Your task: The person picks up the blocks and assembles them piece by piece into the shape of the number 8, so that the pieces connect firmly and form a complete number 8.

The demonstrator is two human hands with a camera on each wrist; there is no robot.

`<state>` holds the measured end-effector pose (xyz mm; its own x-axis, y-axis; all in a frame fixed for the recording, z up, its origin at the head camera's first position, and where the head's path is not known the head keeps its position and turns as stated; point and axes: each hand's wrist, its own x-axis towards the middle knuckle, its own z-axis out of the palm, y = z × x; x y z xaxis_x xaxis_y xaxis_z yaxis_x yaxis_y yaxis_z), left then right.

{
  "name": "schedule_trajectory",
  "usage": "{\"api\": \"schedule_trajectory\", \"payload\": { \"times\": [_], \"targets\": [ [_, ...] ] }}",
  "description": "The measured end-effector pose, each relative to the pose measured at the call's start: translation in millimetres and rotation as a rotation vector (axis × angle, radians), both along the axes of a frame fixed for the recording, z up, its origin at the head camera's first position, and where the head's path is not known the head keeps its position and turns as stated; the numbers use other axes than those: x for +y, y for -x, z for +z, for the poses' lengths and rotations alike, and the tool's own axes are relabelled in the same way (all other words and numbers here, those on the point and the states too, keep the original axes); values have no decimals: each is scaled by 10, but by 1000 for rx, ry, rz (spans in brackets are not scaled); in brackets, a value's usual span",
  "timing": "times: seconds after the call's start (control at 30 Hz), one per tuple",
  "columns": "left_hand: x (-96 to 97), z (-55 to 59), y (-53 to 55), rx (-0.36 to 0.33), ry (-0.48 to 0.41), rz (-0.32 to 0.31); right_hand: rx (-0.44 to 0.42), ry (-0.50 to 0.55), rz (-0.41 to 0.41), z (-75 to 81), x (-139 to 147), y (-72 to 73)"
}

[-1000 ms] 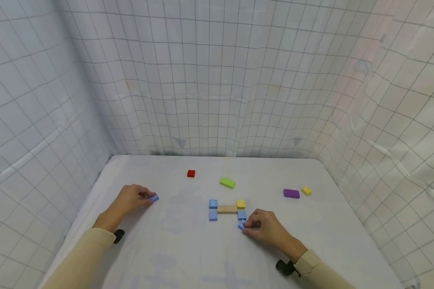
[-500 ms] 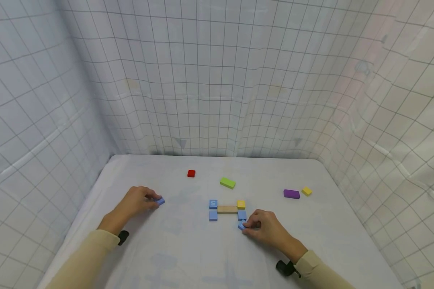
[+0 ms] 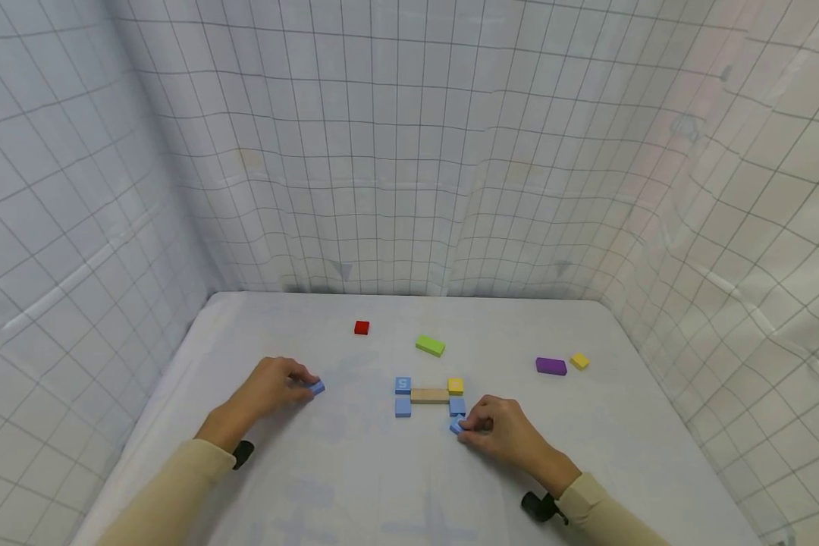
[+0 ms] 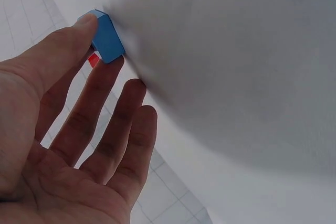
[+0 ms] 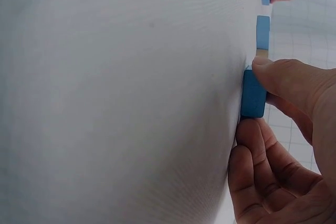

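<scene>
My left hand (image 3: 273, 390) pinches a small blue block (image 4: 107, 38) between thumb and fingers, left of the arranged blocks. Its other fingers are spread in the left wrist view. At the near right corner of the arrangement, my right hand (image 3: 505, 432) pinches another blue block (image 5: 253, 93), which sits slightly turned beside a square blue block (image 3: 457, 407). A wooden block (image 3: 429, 396) lies crosswise in the middle. On its left are a blue block with a white figure (image 3: 403, 385) and a plain blue block (image 3: 403, 408); a yellow block (image 3: 455, 386) is at its right.
Behind the arrangement lie a red block (image 3: 362, 327) and a lime green block (image 3: 430, 346). To the right are a purple block (image 3: 550, 366) and a second yellow block (image 3: 579, 361). White gridded curtains (image 3: 409, 189) enclose the white-covered table (image 3: 355, 485) at the back and sides.
My left hand has moved right and a little nearer with its blue block, towards the arranged blocks. The right hand stays in place on its block.
</scene>
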<state>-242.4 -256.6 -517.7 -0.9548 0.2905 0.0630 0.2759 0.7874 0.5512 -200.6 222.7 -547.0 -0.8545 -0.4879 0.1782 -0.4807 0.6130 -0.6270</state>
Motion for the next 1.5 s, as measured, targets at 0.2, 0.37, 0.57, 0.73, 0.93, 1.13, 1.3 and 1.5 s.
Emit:
{"api": "schedule_trajectory", "payload": {
  "times": [0.2,0.37,0.57,0.73,0.93,1.13,1.3,1.5],
  "targets": [
    [13,-164,32,56,-42,-75,-8,0,6,3,1,0],
    [218,36,-98,-24,-22,-31,-9,2,6,-4,6,5],
    [347,61,-137,-45,-27,-29,0,4,7,-12,14,26],
    [407,10,-148,-45,-39,-57,-3,2,10,-13,12,23],
    [490,14,-193,-18,-38,-90,-10,12,20,-17,8,13],
    [601,30,-231,-56,-51,-101,-6,13,22,-26,9,14],
    [680,24,-254,-69,-56,-111,-13,19,11,-31,9,13],
    [724,-15,-248,-49,-43,-147,-16,17,5,-33,9,13]
  ]
}}
